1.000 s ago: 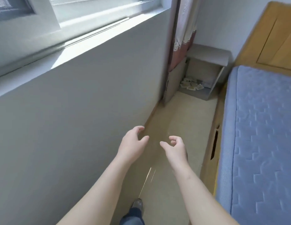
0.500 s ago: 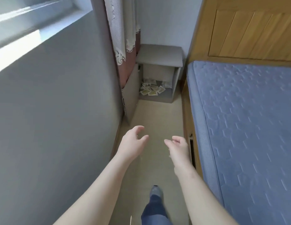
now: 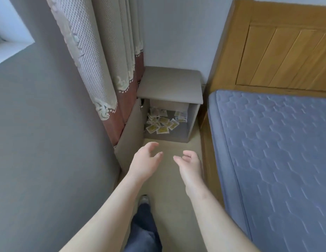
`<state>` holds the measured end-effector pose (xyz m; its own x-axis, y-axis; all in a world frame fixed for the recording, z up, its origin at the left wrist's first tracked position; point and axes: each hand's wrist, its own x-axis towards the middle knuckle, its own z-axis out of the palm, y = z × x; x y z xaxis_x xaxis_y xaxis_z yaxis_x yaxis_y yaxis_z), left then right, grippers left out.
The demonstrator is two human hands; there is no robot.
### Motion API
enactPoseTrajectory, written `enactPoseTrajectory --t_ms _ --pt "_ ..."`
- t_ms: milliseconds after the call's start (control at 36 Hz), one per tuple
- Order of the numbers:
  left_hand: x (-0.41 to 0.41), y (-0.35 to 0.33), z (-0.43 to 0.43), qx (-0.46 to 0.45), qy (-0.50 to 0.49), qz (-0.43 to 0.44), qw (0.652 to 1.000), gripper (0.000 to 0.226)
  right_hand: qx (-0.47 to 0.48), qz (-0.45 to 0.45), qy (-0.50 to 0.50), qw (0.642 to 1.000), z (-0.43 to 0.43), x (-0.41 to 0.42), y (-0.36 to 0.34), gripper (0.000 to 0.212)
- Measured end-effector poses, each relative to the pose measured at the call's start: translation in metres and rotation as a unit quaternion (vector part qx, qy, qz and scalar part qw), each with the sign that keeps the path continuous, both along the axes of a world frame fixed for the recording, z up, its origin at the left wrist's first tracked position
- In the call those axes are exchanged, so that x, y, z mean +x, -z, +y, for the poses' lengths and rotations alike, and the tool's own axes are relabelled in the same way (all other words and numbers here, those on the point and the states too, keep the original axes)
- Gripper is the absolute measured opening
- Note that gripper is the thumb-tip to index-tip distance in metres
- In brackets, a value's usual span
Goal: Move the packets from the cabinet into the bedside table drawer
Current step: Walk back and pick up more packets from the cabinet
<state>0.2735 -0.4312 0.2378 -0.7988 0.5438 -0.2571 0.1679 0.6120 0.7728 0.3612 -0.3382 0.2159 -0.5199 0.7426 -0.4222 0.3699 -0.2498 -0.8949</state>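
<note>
A grey bedside table (image 3: 170, 84) stands in the corner ahead, between the curtain and the bed. Its lower cabinet door (image 3: 131, 135) hangs swung open to the left. Several yellow-and-white packets (image 3: 163, 121) lie scattered on the cabinet's floor. A closed drawer front (image 3: 169, 106) shows just under the tabletop. My left hand (image 3: 144, 160) and my right hand (image 3: 190, 163) are stretched out in front of me above the floor, short of the cabinet, fingers loosely spread, holding nothing.
A bed with a blue quilted mattress (image 3: 275, 157) and wooden headboard (image 3: 282, 44) fills the right side. A grey wall (image 3: 49, 142) and a patterned curtain (image 3: 104, 57) close off the left. A narrow beige floor strip (image 3: 173, 193) runs between; my leg (image 3: 144, 228) is below.
The view has moved forward along the aisle, so the bedside table and packets are closer and larger. Both hands stay stretched out, empty, in much the same pose.
</note>
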Motion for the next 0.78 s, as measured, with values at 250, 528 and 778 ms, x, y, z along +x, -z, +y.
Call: enactPoseTrajectory --t_ms 250,528,778 --pt "-0.166 0.002 0.118 -0.025 0.054 0.007 0.998 0.040 0.003 -0.014 0.005 1.000 0.107 -0.161 -0.004 0.039" --pt "-0.276 0.038 0.218 -0.043 0.045 -0.019 0.998 0.040 -0.003 -0.065 -0.047 0.997 0.213 -0.253 0.035 0.037" --pt "-0.327 0.156 0.301 -0.125 -0.030 -0.122 0.984 0.043 -0.042 -0.152 -0.152 0.976 0.314 -0.336 0.128 0.037"
